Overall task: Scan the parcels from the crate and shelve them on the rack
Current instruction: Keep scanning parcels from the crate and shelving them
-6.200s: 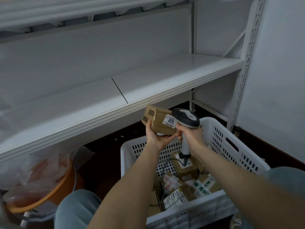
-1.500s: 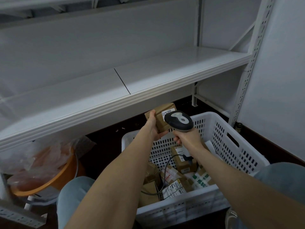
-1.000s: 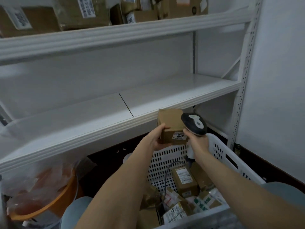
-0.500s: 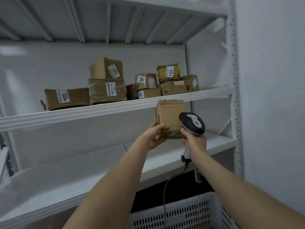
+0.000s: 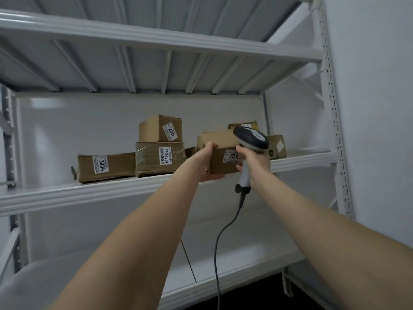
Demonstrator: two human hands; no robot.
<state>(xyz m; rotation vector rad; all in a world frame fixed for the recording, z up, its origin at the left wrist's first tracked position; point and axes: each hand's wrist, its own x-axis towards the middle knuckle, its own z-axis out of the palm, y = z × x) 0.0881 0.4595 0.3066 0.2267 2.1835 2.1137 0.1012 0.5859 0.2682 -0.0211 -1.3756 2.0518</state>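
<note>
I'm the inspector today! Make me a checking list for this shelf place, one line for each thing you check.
Surface: white middle shelf carrying boxes; lower shelf beneath.
Job's things: held parcel at the shelf's front edge, cannot tell if it rests there; scanner; box 3004; box 55-3-3304 with box 2011 stacked on it; more boxes behind the scanner.
Clutter: nothing seen.
Grippers: left hand grips the parcel; right hand grips the scanner handle.
Cables: scanner cable hangs down between the arms.
Surroundings: rack upright; wall on the right.
</note>
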